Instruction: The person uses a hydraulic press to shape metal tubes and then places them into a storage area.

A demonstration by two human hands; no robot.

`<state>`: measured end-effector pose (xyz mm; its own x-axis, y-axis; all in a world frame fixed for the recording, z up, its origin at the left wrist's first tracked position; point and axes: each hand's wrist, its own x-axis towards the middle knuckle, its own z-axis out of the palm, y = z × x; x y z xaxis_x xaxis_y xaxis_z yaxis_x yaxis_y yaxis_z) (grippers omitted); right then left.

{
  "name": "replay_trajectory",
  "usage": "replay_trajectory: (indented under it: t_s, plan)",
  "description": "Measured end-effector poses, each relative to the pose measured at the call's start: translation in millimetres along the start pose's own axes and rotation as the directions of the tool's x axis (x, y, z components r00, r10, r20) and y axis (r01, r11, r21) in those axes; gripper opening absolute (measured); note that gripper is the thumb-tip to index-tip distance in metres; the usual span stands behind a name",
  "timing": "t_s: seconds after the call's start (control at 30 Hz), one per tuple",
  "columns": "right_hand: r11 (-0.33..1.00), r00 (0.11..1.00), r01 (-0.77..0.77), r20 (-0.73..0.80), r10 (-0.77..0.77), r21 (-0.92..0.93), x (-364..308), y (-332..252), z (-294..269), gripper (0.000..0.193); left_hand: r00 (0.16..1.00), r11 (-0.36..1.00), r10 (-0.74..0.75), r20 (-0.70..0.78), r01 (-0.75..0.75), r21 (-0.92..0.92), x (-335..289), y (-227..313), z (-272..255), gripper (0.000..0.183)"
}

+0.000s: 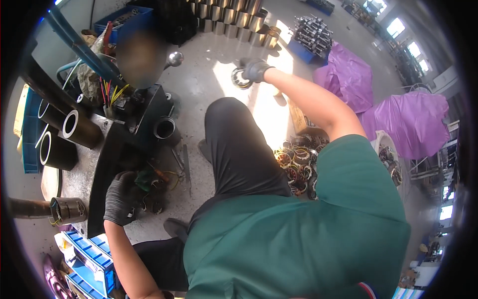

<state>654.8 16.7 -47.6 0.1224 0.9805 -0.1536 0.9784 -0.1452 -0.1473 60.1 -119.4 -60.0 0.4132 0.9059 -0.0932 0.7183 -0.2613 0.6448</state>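
My right hand (254, 70), in a dark glove, reaches out to the far middle over the sunlit floor. Its fingers are closed on the rim of a motor stator (241, 78), a ring with a pale inner edge. My left hand (121, 198), in a grey and black knitted glove, is low at the bench's dark edge. Its fingers are lost against the dark background, so I cannot make out a grip. Close by it are a green cloth-like piece (144, 180) and some dark wound parts (155, 199) on the floor.
Wound stators (298, 164) are piled right of my knee. Steel sleeves (231, 31) stand in rows at the back, beside a blue crate (301, 51) of shafts. Purple sheeting (398, 122) covers things at right. The metal bench (82, 167) at left carries thick tubes (74, 129).
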Motion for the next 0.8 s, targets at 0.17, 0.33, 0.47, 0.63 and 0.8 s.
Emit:
replay_trajectory:
  t_s: [0.17, 0.33, 0.47, 0.63, 0.8]
  plan:
    - [0.945, 0.949, -0.288, 0.089, 0.303, -0.156, -104.5, 200.0, 69.1, 0.039, 0.998, 0.999, 0.048, -0.039, -0.048, -0.005, 0.2, 6.6, -0.5, 0.04]
    - [0.749, 0.738, -0.626, 0.143, 0.659, -0.219, -245.6, 321.1, 156.9, 0.034, 0.999, 0.999, -0.007, 0.031, 0.006, 0.037, 0.6, 8.0, 0.0, 0.041]
    - [0.459, 0.449, -0.887, 0.143, 0.882, -0.045, -331.2, 359.1, 219.0, 0.042, 0.987, 0.962, -0.163, 0.005, 0.16, -0.219, -5.7, -13.0, 3.9, 0.045]
    - [0.346, 0.36, -0.931, 0.155, 0.92, 0.115, -363.2, 375.0, 254.6, 0.042, 0.967, 0.887, -0.256, 0.016, 0.241, -0.394, -14.9, -36.8, 17.7, 0.047]
    - [0.327, 0.347, -0.925, 0.076, 0.935, 0.193, -347.1, 388.7, 253.3, 0.051, 0.952, 0.843, -0.306, -0.027, 0.258, -0.472, -14.1, -41.1, 29.3, 0.045]
